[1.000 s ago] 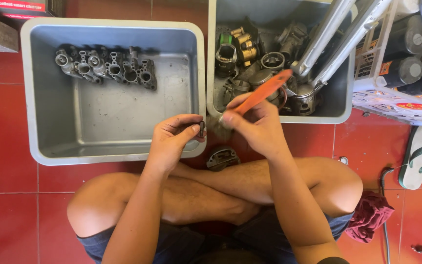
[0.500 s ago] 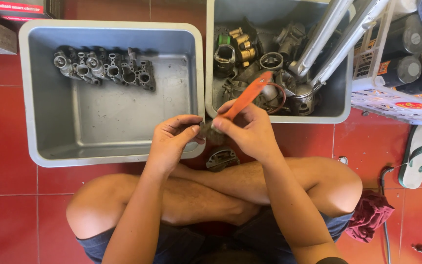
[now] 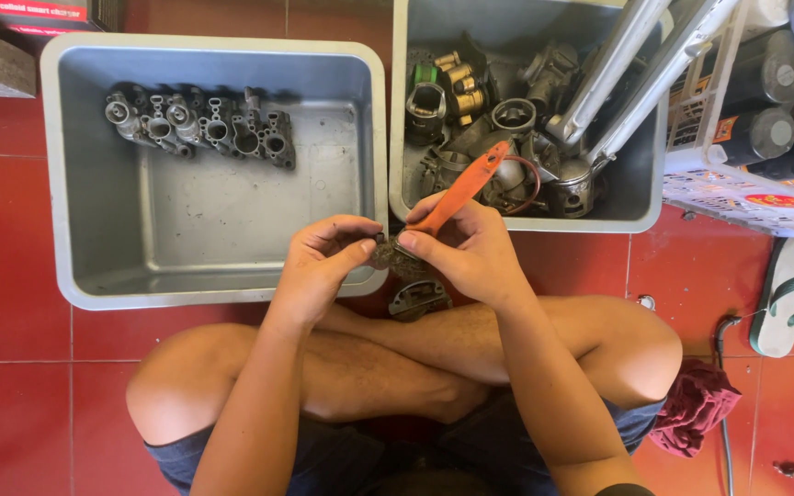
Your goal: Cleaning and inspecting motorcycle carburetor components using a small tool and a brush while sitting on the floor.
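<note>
My left hand (image 3: 316, 264) pinches a small grey metal part (image 3: 393, 258) at chest height over my crossed legs. My right hand (image 3: 464, 250) grips a tool with an orange handle (image 3: 463, 186), its tip set against that part and its handle slanting up to the right over the right tub. Another dark metal piece (image 3: 418, 298) lies on the floor just below both hands. The working end of the tool is hidden between my fingers.
A grey metal tub (image 3: 85, 285) at left holds a row of joined carburettor bodies (image 3: 202, 130). A second tub (image 3: 640, 219) at right is full of engine parts and two fork tubes (image 3: 613, 64). A crate of cans (image 3: 765, 138), a sandal (image 3: 788, 294) and a red rag (image 3: 696, 404) lie at right.
The orange handle has swung from lying low to the right to pointing more steeply upward. Both hands stay together on the small part.
</note>
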